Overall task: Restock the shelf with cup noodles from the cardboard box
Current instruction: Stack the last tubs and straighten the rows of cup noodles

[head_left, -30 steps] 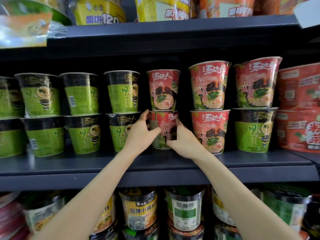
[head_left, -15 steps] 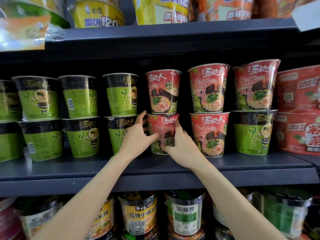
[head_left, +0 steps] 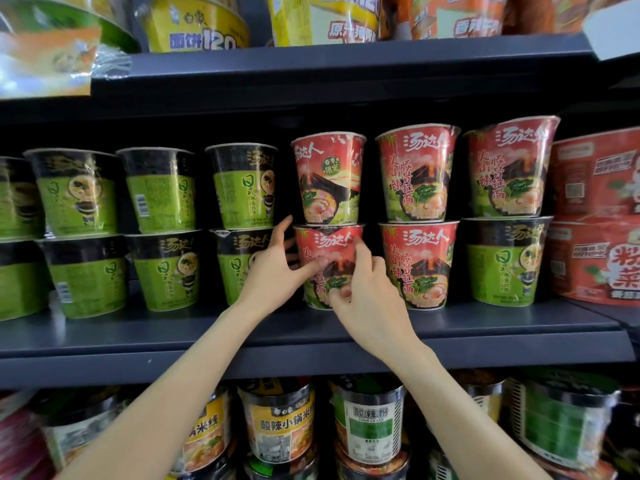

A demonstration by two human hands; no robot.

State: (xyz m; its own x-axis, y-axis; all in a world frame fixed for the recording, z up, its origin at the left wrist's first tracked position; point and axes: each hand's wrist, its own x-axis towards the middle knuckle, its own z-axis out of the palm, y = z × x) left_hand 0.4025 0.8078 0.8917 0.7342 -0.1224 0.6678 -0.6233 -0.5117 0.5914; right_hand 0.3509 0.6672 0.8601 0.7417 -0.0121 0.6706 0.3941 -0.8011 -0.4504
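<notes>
Middle shelf [head_left: 450, 327]: cups stacked two high. My left hand [head_left: 273, 271] and right hand [head_left: 367, 292] flank the lower cup [head_left: 327, 251]; upper cup [head_left: 329, 178] sits on it. Taller tubs [head_left: 367, 424] on shelf below.

red cups [head_left: 417, 174]: 5 | green cups [head_left: 242, 187]: 9 on the middle shelf [head_left: 311, 344], perhaps more past the left edge | red bowls [head_left: 595, 178]: 2 | hands [head_left: 273, 268]: 2

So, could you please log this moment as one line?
left hand: holds lower red cup | right hand: holds same | upper red cup: stacked on it
</notes>
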